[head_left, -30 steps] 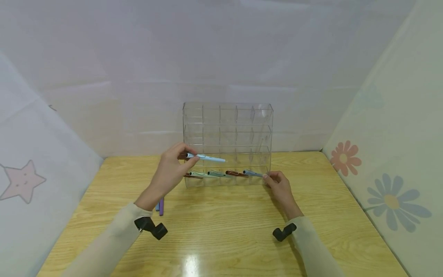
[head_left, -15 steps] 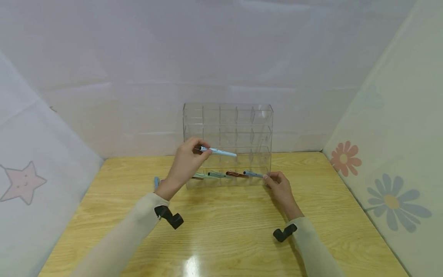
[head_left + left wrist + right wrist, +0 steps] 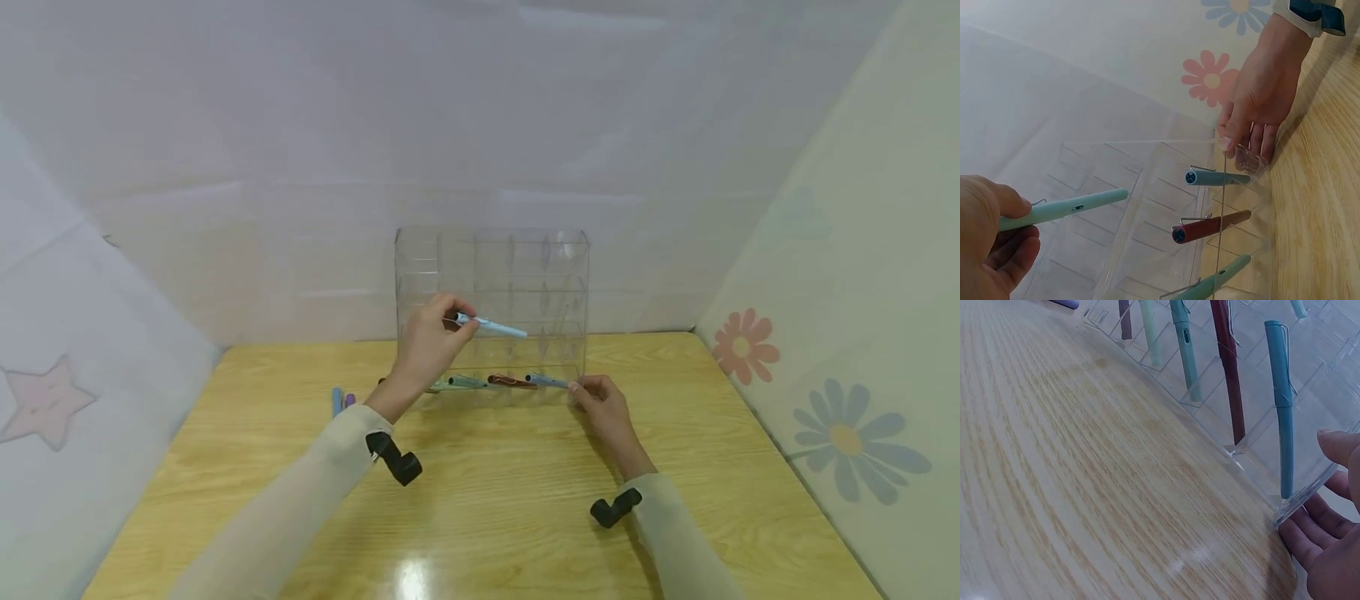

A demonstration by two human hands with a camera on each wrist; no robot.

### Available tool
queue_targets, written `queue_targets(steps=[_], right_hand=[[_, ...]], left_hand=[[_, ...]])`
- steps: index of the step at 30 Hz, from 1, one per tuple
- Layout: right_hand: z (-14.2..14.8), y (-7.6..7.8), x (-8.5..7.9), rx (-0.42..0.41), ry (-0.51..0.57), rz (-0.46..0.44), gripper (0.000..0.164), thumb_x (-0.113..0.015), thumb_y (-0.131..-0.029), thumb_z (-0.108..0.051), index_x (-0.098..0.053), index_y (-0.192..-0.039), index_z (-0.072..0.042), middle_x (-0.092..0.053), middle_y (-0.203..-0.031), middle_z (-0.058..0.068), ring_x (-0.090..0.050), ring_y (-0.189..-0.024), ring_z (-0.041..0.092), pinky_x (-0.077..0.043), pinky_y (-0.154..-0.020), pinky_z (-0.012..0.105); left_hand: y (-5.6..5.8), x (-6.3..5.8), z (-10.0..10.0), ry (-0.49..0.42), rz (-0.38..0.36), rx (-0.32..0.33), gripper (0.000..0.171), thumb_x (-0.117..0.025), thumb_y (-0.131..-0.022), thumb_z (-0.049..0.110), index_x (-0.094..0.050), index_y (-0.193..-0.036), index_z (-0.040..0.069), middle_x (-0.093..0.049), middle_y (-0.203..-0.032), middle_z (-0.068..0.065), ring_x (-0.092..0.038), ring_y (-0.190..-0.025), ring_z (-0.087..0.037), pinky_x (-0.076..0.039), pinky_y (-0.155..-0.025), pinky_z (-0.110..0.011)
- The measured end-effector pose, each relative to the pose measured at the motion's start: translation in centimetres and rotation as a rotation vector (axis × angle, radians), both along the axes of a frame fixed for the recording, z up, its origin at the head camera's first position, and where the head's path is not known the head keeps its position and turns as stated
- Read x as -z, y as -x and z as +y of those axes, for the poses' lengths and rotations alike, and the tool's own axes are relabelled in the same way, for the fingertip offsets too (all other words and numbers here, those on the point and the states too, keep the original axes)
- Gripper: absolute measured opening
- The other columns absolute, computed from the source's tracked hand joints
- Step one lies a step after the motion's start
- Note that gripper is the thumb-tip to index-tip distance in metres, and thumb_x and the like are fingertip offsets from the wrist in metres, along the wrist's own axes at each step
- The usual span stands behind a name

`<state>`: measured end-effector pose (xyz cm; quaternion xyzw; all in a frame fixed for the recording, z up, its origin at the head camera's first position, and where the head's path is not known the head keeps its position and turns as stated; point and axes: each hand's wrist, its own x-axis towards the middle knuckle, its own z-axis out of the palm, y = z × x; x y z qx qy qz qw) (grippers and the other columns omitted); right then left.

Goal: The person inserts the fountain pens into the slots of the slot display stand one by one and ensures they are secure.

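My left hand pinches a capped light blue pen near its clip end, in front of the clear acrylic pen organizer. The pen slants slightly, its free end pointing right. At the organizer's lower right corner, my right hand grips the side wall, thumb at the edge and fingers outside. Along the front row, a blue pen, a dark red pen, a green pen, a pale green pen and a dark purplish pen lean in separate compartments. The left forearm partly hides that row in the head view.
On the table, left of the organizer, lie a blue pen and a purple pen, partly behind the left sleeve. A white cloth backdrop stands close behind the organizer. Printed panels rise at both sides.
My left hand has carried the light blue pen rightward and slightly up across the organizer's front. The right hand keeps its place at the corner.
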<state>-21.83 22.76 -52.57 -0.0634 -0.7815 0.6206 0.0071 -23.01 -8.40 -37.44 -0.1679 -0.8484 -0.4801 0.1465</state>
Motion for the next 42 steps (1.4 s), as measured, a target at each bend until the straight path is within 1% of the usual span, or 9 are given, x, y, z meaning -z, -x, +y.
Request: queue_targets(steps=[3, 6, 10, 13, 16, 21, 25, 32, 42], right_hand=[[-0.1, 0.0, 0.0, -0.013, 0.004, -0.006, 0.04, -0.066, -0.107, -0.034, -0.058, -0.133, -0.003, -0.063, -0.139, 0.012, -0.065, -0.117, 0.016, -0.058, -0.102, 0.035], [-0.1, -0.2, -0.5, -0.016, 0.015, -0.017, 0.04, -0.066, -0.108, -0.032, -0.057, -0.135, -0.004, -0.063, -0.14, 0.012, -0.065, -0.124, 0.023, -0.056, -0.106, 0.039], [-0.3, -0.6, -1.8, -0.026, 0.031, -0.042, 0.036, -0.063, -0.109, -0.025, -0.056, -0.134, 0.0, -0.063, -0.138, 0.015, -0.062, -0.133, 0.037, -0.053, -0.112, 0.049], [-0.3, -0.9, -2.7, -0.027, 0.025, -0.057, 0.034, -0.063, -0.109, -0.022, -0.057, -0.134, 0.001, -0.064, -0.136, 0.016, -0.061, -0.134, 0.04, -0.052, -0.113, 0.053], [-0.2, -0.9, -2.6, -0.019, 0.022, -0.057, 0.035, -0.063, -0.109, -0.024, -0.057, -0.134, 0.0, -0.064, -0.135, 0.013, -0.062, -0.132, 0.037, -0.053, -0.112, 0.051], [0.1, -0.4, -0.9, -0.008, 0.019, -0.031, 0.042, -0.065, -0.108, -0.033, -0.057, -0.136, -0.004, -0.063, -0.136, 0.01, -0.064, -0.128, 0.03, -0.056, -0.108, 0.042], [0.2, -0.1, -0.2, -0.004, 0.01, -0.008, 0.043, -0.067, -0.107, -0.036, -0.058, -0.135, -0.004, -0.064, -0.135, 0.01, -0.066, -0.124, 0.026, -0.058, -0.103, 0.037], [0.0, -0.2, -0.5, 0.006, 0.007, 0.002, 0.043, -0.068, -0.106, -0.035, -0.058, -0.133, -0.003, -0.066, -0.13, 0.008, -0.067, -0.112, 0.015, -0.059, -0.097, 0.03], [0.0, -0.2, -0.5, 0.002, 0.013, 0.004, 0.041, -0.068, -0.106, -0.034, -0.059, -0.132, -0.004, -0.065, -0.129, 0.009, -0.067, -0.112, 0.015, -0.059, -0.098, 0.031]], left_hand=[[0.3, -0.1, 0.6, 0.008, -0.013, -0.001, 0.009, -0.072, -0.103, 0.016, -0.071, -0.11, 0.01, -0.069, -0.115, -0.009, -0.072, -0.099, -0.025, -0.063, -0.085, -0.04], [0.6, 0.0, 1.2, 0.015, -0.042, 0.011, 0.008, -0.07, -0.104, 0.015, -0.069, -0.111, 0.009, -0.066, -0.117, -0.009, -0.07, -0.101, -0.025, -0.063, -0.087, -0.039], [0.8, 0.5, 1.9, 0.031, -0.071, 0.026, 0.008, -0.069, -0.105, 0.014, -0.068, -0.111, 0.008, -0.064, -0.12, -0.009, -0.068, -0.101, -0.024, -0.062, -0.086, -0.037], [1.1, 0.8, 2.4, 0.045, -0.076, 0.032, 0.01, -0.068, -0.105, 0.013, -0.068, -0.113, 0.006, -0.064, -0.119, -0.009, -0.068, -0.1, -0.024, -0.061, -0.084, -0.037], [1.3, 1.1, 2.7, 0.057, -0.077, 0.03, 0.011, -0.067, -0.106, 0.012, -0.068, -0.113, 0.005, -0.066, -0.118, -0.009, -0.068, -0.099, -0.023, -0.061, -0.084, -0.036], [1.5, 1.5, 3.2, 0.079, -0.081, 0.035, 0.015, -0.067, -0.105, 0.01, -0.067, -0.117, 0.002, -0.068, -0.118, -0.012, -0.072, -0.101, -0.026, -0.063, -0.086, -0.037], [1.5, 1.8, 3.4, 0.088, -0.088, 0.042, 0.019, -0.068, -0.104, 0.008, -0.065, -0.122, 0.004, -0.069, -0.121, -0.012, -0.072, -0.106, -0.026, -0.063, -0.09, -0.038], [1.7, 2.1, 3.6, 0.094, -0.092, 0.032, 0.023, -0.069, -0.103, 0.009, -0.063, -0.125, 0.008, -0.067, -0.123, -0.012, -0.069, -0.107, -0.025, -0.063, -0.09, -0.037], [1.4, 2.1, 3.8, 0.079, -0.088, 0.043, 0.027, -0.07, -0.101, 0.006, -0.061, -0.127, 0.005, -0.066, -0.126, -0.015, -0.068, -0.11, -0.026, -0.062, -0.093, -0.036]])
